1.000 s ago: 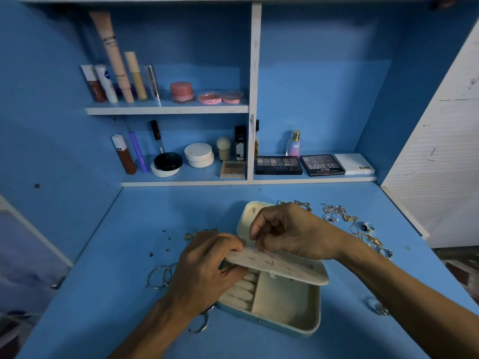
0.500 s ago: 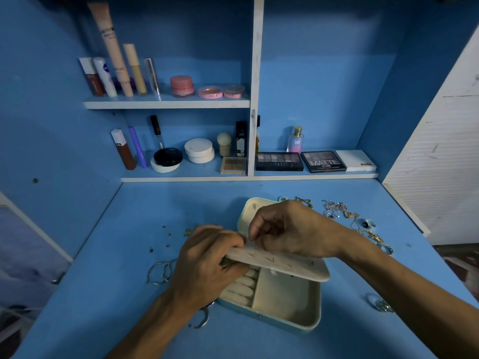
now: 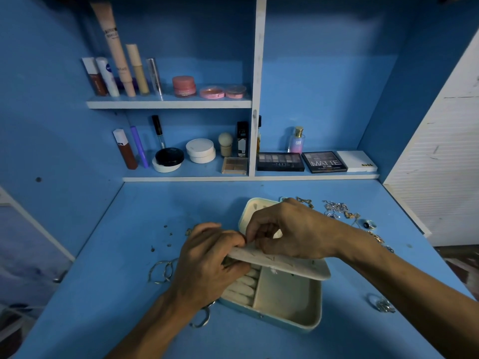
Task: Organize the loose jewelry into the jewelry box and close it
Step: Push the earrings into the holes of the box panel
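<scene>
An open pale blue jewelry box (image 3: 290, 323) with a cream lining sits on the blue desk. Its cream earring panel (image 3: 293, 265) is lifted over the box. My left hand (image 3: 207, 265) grips the panel's left end, thumb underneath. My right hand (image 3: 290, 229) pinches something small at the panel's top edge; I cannot tell what. Silver bangles (image 3: 162, 270) lie left of the box. Chains and rings (image 3: 344, 211) lie at the right, and small studs (image 3: 168, 233) are scattered at the left.
A silver ring cluster (image 3: 381, 303) lies on the desk at the right, and another bangle (image 3: 201, 318) sits under my left wrist. Shelves behind hold cosmetics, palettes (image 3: 325, 161) and a perfume bottle (image 3: 296, 139). A white slatted panel (image 3: 445, 151) stands at the right.
Both hands stay on the earring panel with only slight finger shifts. The view has tilted a little.
</scene>
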A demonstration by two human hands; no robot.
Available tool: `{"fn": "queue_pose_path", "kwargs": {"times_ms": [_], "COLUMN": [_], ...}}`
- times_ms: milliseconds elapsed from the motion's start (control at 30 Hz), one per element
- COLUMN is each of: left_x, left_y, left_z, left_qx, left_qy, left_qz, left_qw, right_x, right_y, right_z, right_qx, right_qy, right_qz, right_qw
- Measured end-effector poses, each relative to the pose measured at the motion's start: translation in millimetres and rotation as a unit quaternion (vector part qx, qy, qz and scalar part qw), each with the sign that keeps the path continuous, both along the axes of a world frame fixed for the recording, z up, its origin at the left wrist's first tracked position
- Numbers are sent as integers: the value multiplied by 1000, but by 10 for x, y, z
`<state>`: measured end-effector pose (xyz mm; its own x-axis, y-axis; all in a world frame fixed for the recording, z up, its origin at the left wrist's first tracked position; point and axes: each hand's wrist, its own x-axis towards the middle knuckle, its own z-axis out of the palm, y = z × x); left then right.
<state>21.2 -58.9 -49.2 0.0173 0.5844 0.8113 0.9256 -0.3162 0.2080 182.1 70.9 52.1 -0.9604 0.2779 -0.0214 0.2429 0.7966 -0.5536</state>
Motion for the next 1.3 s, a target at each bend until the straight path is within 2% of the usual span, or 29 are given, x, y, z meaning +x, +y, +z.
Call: {"fn": "queue_pose_path", "kwargs": {"times_ms": [100, 300, 767, 867, 933, 1300], "left_x": [-3, -20, -18, -13, -14, -69], "left_y": [-9, -6, -2, 5, 8, 49], "left_z": [5, -32, -40, -29, -32, 3], "left_qx": [-7, -13, 4, 7, 11, 33], "left_qy": [-14, -1, 5, 4, 15, 104], "left_qz": [-7, -4, -2, 1, 5, 18], "left_qw": [1000, 1000, 1000, 1000, 1000, 994], "right_x": [42, 26, 48, 42, 32, -54], "right_y": [57, 61, -4, 28, 42, 38], "right_z": [6, -8, 9, 58, 80, 118], "right_qx": [-11, 14, 78, 44, 24, 59], "right_qy": [-11, -46, -30, -45, -58, -71], "right_qz": [-20, 7, 26, 10, 1, 6], "right_qw": [1000, 999, 996, 998, 998, 996]}}
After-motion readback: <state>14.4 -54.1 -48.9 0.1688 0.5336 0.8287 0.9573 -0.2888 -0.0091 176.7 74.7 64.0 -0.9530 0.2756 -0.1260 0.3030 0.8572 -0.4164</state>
